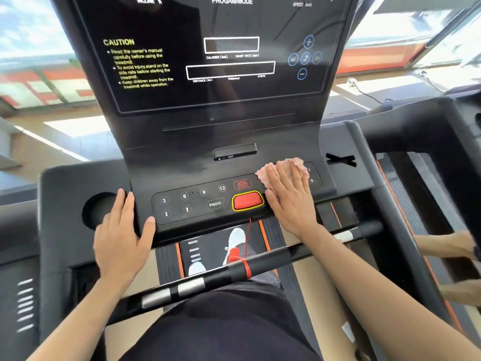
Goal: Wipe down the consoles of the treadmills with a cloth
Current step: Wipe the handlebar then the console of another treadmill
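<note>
The black treadmill console (pixel 203 162) fills the middle of the head view, with a dark screen above and a button panel (pixel 192 201) below. My right hand (pixel 289 196) lies flat with straight fingers on a pink cloth (pixel 291 164), pressing it onto the right side of the panel, just right of the red stop button (pixel 247 200). My left hand (pixel 122 230) rests flat on the console's left edge, fingers by the round cup holder (pixel 97 209), thumb on the panel's lower left corner.
A black handlebar (pixel 234 269) with silver grips crosses below the console, a red safety cord tied round it. A second treadmill (pixel 426 199) stands to the right, where another person's hands (pixel 458 246) show at the frame edge. Bright windows lie beyond.
</note>
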`<state>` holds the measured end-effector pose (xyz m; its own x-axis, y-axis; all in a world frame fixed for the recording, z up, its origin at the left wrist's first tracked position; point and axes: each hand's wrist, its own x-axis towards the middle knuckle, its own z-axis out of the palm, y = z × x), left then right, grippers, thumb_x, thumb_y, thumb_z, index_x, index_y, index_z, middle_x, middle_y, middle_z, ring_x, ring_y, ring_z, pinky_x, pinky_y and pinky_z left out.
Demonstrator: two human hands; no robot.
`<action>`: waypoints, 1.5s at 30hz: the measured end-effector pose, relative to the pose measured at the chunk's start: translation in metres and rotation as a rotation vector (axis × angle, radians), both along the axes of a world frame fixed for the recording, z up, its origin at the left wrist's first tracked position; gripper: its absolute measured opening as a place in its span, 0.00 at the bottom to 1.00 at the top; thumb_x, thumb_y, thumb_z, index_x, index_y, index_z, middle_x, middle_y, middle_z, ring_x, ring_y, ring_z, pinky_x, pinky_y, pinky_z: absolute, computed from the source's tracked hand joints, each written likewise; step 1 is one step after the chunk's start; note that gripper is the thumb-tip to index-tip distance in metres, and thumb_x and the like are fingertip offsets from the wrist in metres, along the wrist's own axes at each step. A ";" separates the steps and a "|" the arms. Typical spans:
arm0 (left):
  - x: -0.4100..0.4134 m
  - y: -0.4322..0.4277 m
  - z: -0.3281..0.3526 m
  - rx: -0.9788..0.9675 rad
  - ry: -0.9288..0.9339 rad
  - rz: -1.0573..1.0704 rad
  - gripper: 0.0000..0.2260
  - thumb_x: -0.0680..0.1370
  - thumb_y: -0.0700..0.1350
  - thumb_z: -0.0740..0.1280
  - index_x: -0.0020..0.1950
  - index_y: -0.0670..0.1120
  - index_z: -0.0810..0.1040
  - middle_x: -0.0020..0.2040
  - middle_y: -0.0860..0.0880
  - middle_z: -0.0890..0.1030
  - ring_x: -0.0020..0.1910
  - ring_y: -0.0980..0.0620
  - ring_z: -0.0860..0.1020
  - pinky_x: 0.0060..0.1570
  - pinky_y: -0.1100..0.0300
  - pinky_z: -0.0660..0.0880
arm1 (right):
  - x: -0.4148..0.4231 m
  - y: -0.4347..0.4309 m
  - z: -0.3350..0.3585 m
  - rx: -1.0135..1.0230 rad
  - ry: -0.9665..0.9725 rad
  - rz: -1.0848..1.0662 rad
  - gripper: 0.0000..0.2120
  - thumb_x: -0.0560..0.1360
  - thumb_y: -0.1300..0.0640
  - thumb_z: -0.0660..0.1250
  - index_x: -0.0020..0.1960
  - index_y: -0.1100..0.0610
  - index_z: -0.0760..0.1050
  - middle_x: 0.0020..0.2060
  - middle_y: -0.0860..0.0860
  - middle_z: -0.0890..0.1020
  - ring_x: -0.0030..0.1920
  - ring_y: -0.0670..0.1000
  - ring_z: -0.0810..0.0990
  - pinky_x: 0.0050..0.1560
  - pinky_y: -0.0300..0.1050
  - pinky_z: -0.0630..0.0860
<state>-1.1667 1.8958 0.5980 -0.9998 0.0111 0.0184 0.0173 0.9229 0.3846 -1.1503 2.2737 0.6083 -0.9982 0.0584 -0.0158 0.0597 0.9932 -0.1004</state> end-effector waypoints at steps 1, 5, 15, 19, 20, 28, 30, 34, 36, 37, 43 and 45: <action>0.000 0.000 0.000 0.001 0.001 0.001 0.32 0.79 0.58 0.56 0.78 0.41 0.67 0.80 0.44 0.65 0.64 0.35 0.75 0.58 0.39 0.73 | 0.001 -0.008 -0.001 -0.014 0.005 0.005 0.29 0.84 0.42 0.46 0.83 0.50 0.55 0.81 0.51 0.61 0.82 0.58 0.49 0.79 0.62 0.50; 0.000 -0.002 -0.003 0.008 0.010 -0.003 0.31 0.79 0.58 0.56 0.77 0.41 0.67 0.80 0.44 0.65 0.63 0.35 0.75 0.57 0.39 0.73 | 0.002 -0.031 -0.004 -0.034 0.037 0.042 0.28 0.85 0.43 0.47 0.82 0.51 0.57 0.81 0.52 0.61 0.83 0.58 0.49 0.80 0.61 0.52; 0.000 -0.004 -0.008 -0.015 0.013 -0.002 0.32 0.80 0.59 0.55 0.79 0.43 0.66 0.81 0.47 0.63 0.64 0.38 0.75 0.59 0.41 0.73 | -0.003 -0.100 -0.002 0.008 0.013 0.149 0.27 0.85 0.46 0.50 0.82 0.55 0.58 0.80 0.55 0.63 0.82 0.61 0.55 0.79 0.63 0.56; 0.001 -0.006 -0.010 -0.003 0.021 -0.006 0.32 0.80 0.60 0.55 0.79 0.43 0.66 0.81 0.46 0.63 0.63 0.39 0.76 0.59 0.42 0.73 | -0.007 -0.128 -0.001 -0.001 0.012 0.176 0.27 0.85 0.47 0.51 0.82 0.56 0.57 0.80 0.56 0.62 0.82 0.61 0.54 0.80 0.63 0.55; 0.001 -0.006 -0.010 -0.001 0.026 -0.006 0.32 0.80 0.60 0.55 0.79 0.43 0.66 0.81 0.46 0.63 0.62 0.39 0.76 0.59 0.42 0.74 | -0.008 -0.135 0.000 -0.006 0.007 0.181 0.27 0.86 0.47 0.51 0.82 0.56 0.56 0.81 0.56 0.61 0.82 0.61 0.54 0.80 0.63 0.55; 0.002 -0.010 -0.007 0.074 0.020 -0.022 0.29 0.80 0.57 0.55 0.79 0.45 0.67 0.81 0.48 0.64 0.64 0.41 0.75 0.58 0.43 0.75 | -0.019 -0.185 0.001 -0.039 -0.056 0.302 0.29 0.85 0.45 0.44 0.83 0.54 0.50 0.83 0.54 0.55 0.83 0.59 0.49 0.82 0.60 0.49; 0.003 -0.012 -0.005 0.153 0.011 -0.011 0.28 0.80 0.56 0.54 0.78 0.47 0.69 0.81 0.50 0.65 0.67 0.44 0.74 0.59 0.44 0.74 | -0.022 -0.196 0.000 -0.041 -0.063 0.343 0.30 0.85 0.45 0.44 0.83 0.54 0.50 0.83 0.54 0.55 0.83 0.59 0.50 0.82 0.60 0.49; 0.004 -0.017 -0.003 0.383 0.010 0.027 0.26 0.81 0.55 0.53 0.76 0.48 0.73 0.79 0.54 0.68 0.74 0.50 0.71 0.69 0.50 0.69 | -0.026 -0.216 -0.003 -0.038 -0.058 0.452 0.29 0.85 0.45 0.47 0.83 0.54 0.51 0.83 0.54 0.55 0.83 0.58 0.50 0.81 0.60 0.49; 0.004 -0.019 -0.004 0.483 0.030 0.034 0.24 0.82 0.54 0.53 0.73 0.45 0.76 0.76 0.51 0.72 0.74 0.50 0.71 0.72 0.48 0.68 | -0.027 -0.225 -0.004 -0.040 -0.055 0.501 0.29 0.85 0.45 0.47 0.83 0.55 0.53 0.83 0.54 0.57 0.83 0.58 0.51 0.81 0.60 0.50; 0.005 -0.019 -0.004 0.517 0.042 0.033 0.23 0.83 0.52 0.54 0.72 0.44 0.77 0.75 0.49 0.74 0.73 0.50 0.72 0.73 0.46 0.69 | -0.027 -0.230 -0.005 -0.046 -0.048 0.519 0.29 0.85 0.45 0.47 0.83 0.55 0.54 0.82 0.54 0.58 0.83 0.57 0.52 0.80 0.60 0.52; 0.018 -0.020 -0.002 0.584 0.132 0.070 0.17 0.84 0.45 0.59 0.67 0.41 0.81 0.67 0.47 0.80 0.69 0.49 0.76 0.71 0.49 0.71 | -0.021 -0.235 -0.004 0.007 -0.031 0.667 0.32 0.84 0.43 0.51 0.83 0.57 0.52 0.82 0.54 0.58 0.83 0.56 0.52 0.81 0.58 0.52; 0.025 -0.024 -0.003 0.557 0.171 0.081 0.16 0.83 0.46 0.61 0.63 0.40 0.82 0.65 0.47 0.81 0.67 0.48 0.77 0.71 0.53 0.71 | -0.017 -0.233 -0.005 0.016 -0.025 0.714 0.34 0.82 0.43 0.55 0.83 0.56 0.54 0.82 0.54 0.60 0.82 0.57 0.54 0.81 0.57 0.53</action>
